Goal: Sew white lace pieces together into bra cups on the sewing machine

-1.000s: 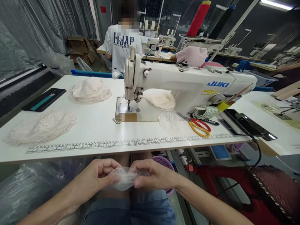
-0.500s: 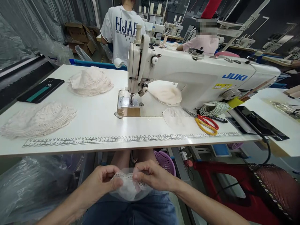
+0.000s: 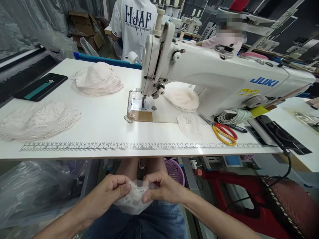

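Over my lap, below the table edge, a small piece of white lace fabric (image 3: 136,199) is stretched between my two hands. My left hand (image 3: 116,187) pinches its left side between thumb and fingers. On the other side my right hand (image 3: 160,189) is closed on the upper right edge of the same piece. A scalloped, holed border runs along its top, and sheer cloth hangs beneath. The white sewing machine (image 3: 204,73) stands on the table (image 3: 104,129) beyond my hands, its needle over the metal plate.
Stacks of pale lace pieces (image 3: 40,121) and cream fabric (image 3: 98,79) lie at left beside a black phone (image 3: 42,87). Scissors (image 3: 223,132), a cord coil (image 3: 234,117) and a lace scrap (image 3: 190,124) lie at right. A purple basket (image 3: 175,171) is below; a person (image 3: 134,26) is beyond.
The view has shifted slightly, so the machine appears larger and further right. Both hands still hold the lace fabric; its sheer lower part has shifted a little left.
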Action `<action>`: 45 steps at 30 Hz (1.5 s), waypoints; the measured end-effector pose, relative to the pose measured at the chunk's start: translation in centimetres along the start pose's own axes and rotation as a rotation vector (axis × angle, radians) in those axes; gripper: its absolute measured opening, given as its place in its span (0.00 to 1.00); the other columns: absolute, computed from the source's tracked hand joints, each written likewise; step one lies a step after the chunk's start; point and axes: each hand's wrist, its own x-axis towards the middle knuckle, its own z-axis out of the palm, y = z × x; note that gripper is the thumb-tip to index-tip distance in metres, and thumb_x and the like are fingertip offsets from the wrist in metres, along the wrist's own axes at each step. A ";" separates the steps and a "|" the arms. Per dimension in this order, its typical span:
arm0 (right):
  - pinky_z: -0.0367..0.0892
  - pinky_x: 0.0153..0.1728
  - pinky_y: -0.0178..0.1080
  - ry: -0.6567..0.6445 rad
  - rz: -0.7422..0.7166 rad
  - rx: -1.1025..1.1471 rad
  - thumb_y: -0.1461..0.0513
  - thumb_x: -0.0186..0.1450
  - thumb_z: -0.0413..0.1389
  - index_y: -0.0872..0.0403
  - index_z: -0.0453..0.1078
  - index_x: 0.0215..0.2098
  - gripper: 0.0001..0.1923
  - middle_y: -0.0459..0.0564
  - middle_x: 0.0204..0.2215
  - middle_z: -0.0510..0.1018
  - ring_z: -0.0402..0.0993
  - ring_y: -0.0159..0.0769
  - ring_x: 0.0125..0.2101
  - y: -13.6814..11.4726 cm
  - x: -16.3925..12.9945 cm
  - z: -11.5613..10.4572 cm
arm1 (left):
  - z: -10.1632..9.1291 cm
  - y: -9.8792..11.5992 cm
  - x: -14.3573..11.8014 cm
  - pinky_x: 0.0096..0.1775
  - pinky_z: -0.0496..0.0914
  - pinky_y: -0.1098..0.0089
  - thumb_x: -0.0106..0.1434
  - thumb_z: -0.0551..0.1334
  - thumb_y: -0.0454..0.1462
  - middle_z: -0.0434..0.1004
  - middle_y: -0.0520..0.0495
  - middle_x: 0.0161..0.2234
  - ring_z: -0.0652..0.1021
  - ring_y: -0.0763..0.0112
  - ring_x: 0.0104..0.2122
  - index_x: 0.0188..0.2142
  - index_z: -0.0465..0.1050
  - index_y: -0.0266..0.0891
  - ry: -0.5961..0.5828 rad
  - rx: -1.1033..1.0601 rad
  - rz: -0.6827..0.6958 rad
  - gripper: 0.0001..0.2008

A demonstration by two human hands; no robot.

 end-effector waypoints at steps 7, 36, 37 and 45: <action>0.56 0.22 0.28 0.045 0.002 -0.011 0.51 0.53 0.63 0.59 0.69 0.23 0.19 0.42 0.18 0.67 0.60 0.24 0.20 0.7 0.0 -0.3 | 0.0 -1.9 0.5 0.34 0.63 0.72 0.51 0.67 0.50 0.75 0.48 0.29 0.72 0.67 0.31 0.36 0.74 0.33 0.008 -0.059 0.039 0.22; 0.58 0.26 0.30 0.176 -0.272 -0.589 0.56 0.65 0.53 0.56 0.67 0.31 0.11 0.44 0.25 0.69 0.65 0.29 0.26 -0.6 1.1 0.5 | 0.6 -1.4 1.6 0.32 0.61 0.74 0.51 0.60 0.38 0.71 0.53 0.26 0.70 0.66 0.31 0.31 0.75 0.38 0.157 0.421 0.007 0.09; 0.57 0.25 0.30 0.176 -0.253 -0.589 0.56 0.65 0.53 0.56 0.67 0.31 0.11 0.44 0.24 0.69 0.64 0.28 0.25 -0.5 1.1 0.4 | 0.6 -1.3 1.5 0.32 0.61 0.73 0.51 0.60 0.38 0.72 0.52 0.27 0.70 0.66 0.32 0.31 0.75 0.37 0.138 0.413 0.011 0.09; 0.54 0.24 0.29 0.124 -0.183 -0.566 0.57 0.66 0.52 0.56 0.65 0.32 0.09 0.42 0.24 0.66 0.61 0.26 0.24 -0.6 0.9 0.3 | 1.0 -0.8 1.5 0.28 0.57 0.75 0.56 0.58 0.36 0.67 0.55 0.24 0.67 0.72 0.27 0.28 0.74 0.36 0.077 0.363 0.015 0.07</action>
